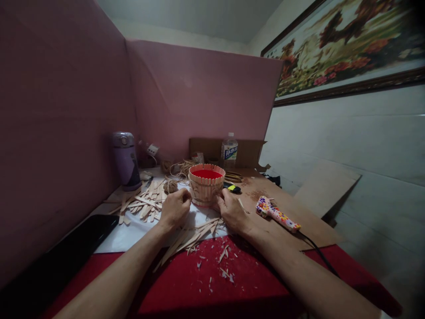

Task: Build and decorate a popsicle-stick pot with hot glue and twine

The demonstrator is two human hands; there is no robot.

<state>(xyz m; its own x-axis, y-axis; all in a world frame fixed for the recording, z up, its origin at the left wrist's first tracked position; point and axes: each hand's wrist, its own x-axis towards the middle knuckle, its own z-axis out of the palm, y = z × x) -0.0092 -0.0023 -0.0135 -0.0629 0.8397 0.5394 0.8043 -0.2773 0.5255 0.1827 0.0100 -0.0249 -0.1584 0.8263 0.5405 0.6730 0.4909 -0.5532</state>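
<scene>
A round container (206, 188) covered with upright wooden craft sticks stands on the white sheet, its inside red and a band of twine around it. My left hand (175, 208) is at its left side with the fingers curled together; what they hold, if anything, is too small to tell. On the right side, my right hand (230, 210) has its fingers bent against the lower wall of the container, and the fingertips are partly hidden. Split sticks (195, 235) lie in front of the container between my wrists. A small ball of twine (170, 186) sits behind my left hand.
Loose craft sticks (146, 201) spread at the left beside a purple flask (126, 164). A black-and-yellow cutter (231, 188) lies behind my right hand. A flowered glue gun (277, 215) with a cable is at the right. A bottle (229, 153) stands behind; scraps litter the red cloth (186, 288).
</scene>
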